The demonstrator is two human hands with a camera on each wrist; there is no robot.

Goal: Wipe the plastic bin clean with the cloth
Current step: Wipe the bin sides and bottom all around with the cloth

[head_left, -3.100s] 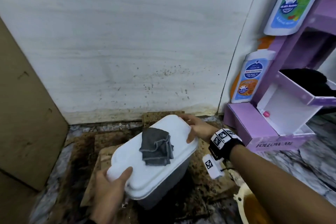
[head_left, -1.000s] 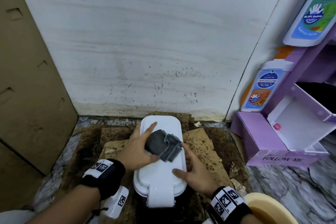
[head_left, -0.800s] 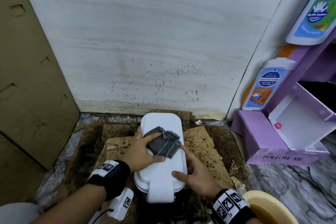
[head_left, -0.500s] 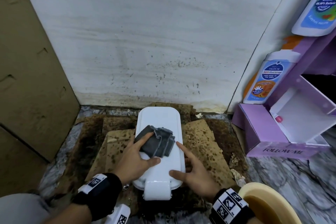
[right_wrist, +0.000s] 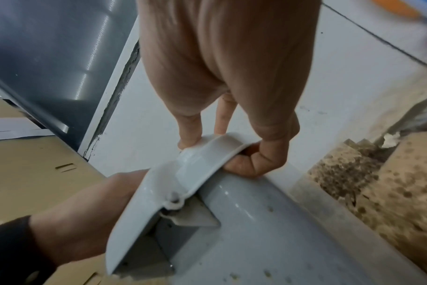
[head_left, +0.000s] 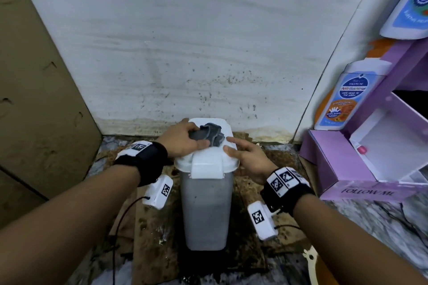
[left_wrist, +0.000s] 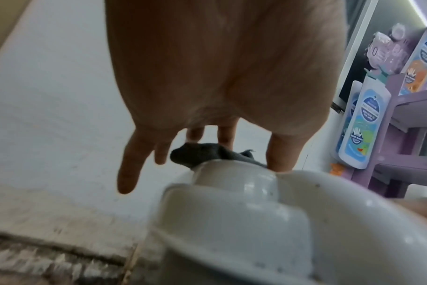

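I see the plastic bin [head_left: 206,206] standing upright in the middle of my head view, on brown spotted cardboard [head_left: 152,233] on the floor, close to the white wall [head_left: 185,41]. Its body is grey and its white lid [head_left: 208,159] is closed on top. A crumpled grey cloth [head_left: 212,137] lies on the far part of the lid, toward 12 o'clock.

My left hand [head_left: 184,140] comes in from 9 o'clock and rests on the cloth, with the thumb and fingers bent around it, holding it against the lid. In the left wrist view the little finger [left_wrist: 132,164] sticks out straight and touches nothing.

My right hand [head_left: 247,157] is at 3 o'clock of the lid. Its pointing finger lies straight on top, and its other fingers curl under the lid's rim [right_wrist: 215,152], gripping it.

At 3 o'clock, well apart from the bin, a purple box [head_left: 342,169] stands open, with a blue and white bottle [head_left: 347,97] behind it. A big brown cardboard sheet [head_left: 34,99] leans at 9 o'clock.
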